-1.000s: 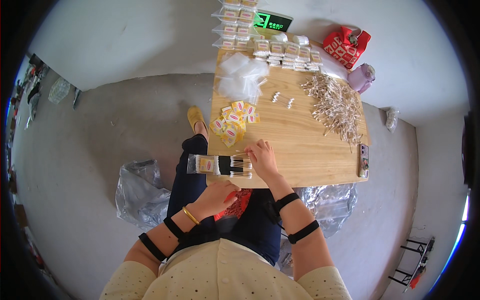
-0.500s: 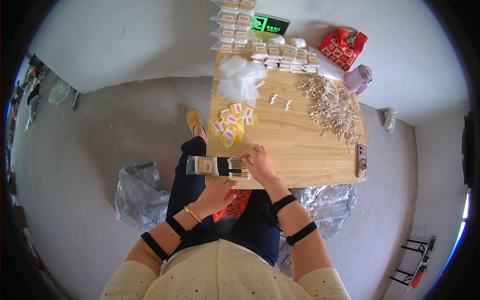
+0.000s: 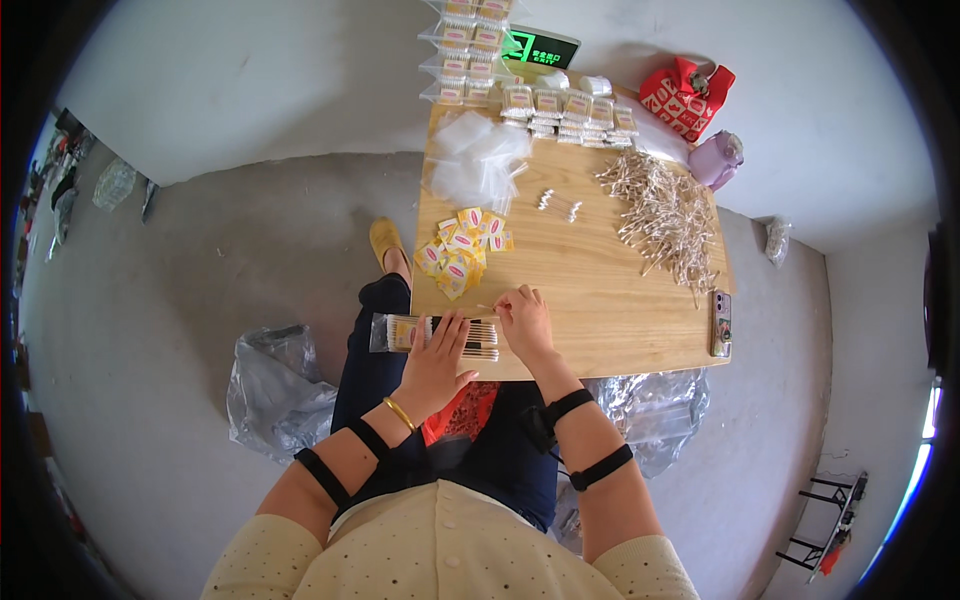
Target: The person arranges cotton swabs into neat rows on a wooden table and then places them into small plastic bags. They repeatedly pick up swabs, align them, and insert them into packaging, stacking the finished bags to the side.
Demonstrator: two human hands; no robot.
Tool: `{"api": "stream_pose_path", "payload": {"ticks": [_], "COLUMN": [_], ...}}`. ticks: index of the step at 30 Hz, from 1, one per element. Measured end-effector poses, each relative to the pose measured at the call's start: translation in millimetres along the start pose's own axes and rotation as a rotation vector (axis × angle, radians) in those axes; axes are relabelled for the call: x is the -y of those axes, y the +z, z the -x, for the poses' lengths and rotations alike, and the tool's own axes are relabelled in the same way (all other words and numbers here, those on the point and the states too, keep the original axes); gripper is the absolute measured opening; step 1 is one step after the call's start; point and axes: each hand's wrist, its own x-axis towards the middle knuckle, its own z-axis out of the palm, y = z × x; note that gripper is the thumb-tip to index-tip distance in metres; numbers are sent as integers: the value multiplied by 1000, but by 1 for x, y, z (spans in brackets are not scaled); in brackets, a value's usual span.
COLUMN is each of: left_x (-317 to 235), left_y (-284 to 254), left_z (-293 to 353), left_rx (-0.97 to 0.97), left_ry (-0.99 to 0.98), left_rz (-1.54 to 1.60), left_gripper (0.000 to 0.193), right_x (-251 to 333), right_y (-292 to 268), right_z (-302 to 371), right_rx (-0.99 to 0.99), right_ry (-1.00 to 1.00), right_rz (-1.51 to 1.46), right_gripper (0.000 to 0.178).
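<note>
My left hand [image 3: 434, 365] lies with fingers stretched out across a row of cotton swabs [image 3: 484, 338] at the table's near left edge, hiding part of it. The row's left end sits in a clear plastic bag [image 3: 379, 333], and a black strip shows under the swabs. Just beyond the row's right end, my right hand [image 3: 527, 326] is closed in a pinch on a single cotton swab [image 3: 486, 307], whose end sticks out leftward. Farther off lie a heap of yellow-and-white cards [image 3: 460, 255] and some clear bags [image 3: 480, 160].
A big pile of loose cotton swabs [image 3: 660, 215] covers the table's right side; a few loose swabs [image 3: 546, 199] lie mid-table. Filled packs [image 3: 575, 108] are stacked at the back. A phone [image 3: 721, 322], a purple jug [image 3: 715, 160] and a red bag [image 3: 688, 98] stand along the right.
My left hand has moved up from the table edge onto the row of swabs. My right hand has shifted slightly, and a swab now shows at its fingertips.
</note>
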Motion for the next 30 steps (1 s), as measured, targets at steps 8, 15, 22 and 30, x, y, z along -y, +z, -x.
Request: {"api": "stream_pose_path", "payload": {"ticks": [8, 15, 22, 30], "left_x": [1, 12, 13, 8], "left_y": [-2, -13, -16, -15], "left_z": [12, 36, 48, 54], "left_rx": [-75, -109, -131, -136], "left_ry": [-43, -69, -48, -26], "left_rz": [99, 90, 74, 94], "left_gripper": [87, 85, 80, 72], "right_x": [21, 13, 42, 43], "right_y": [9, -31, -32, -27], "right_z": [4, 54, 94, 93], "right_rx": [35, 12, 136, 106], "right_ry": [-78, -91, -242, -243], "right_rz": [-130, -83, 105, 123], "right_gripper": [5, 14, 34, 37]}}
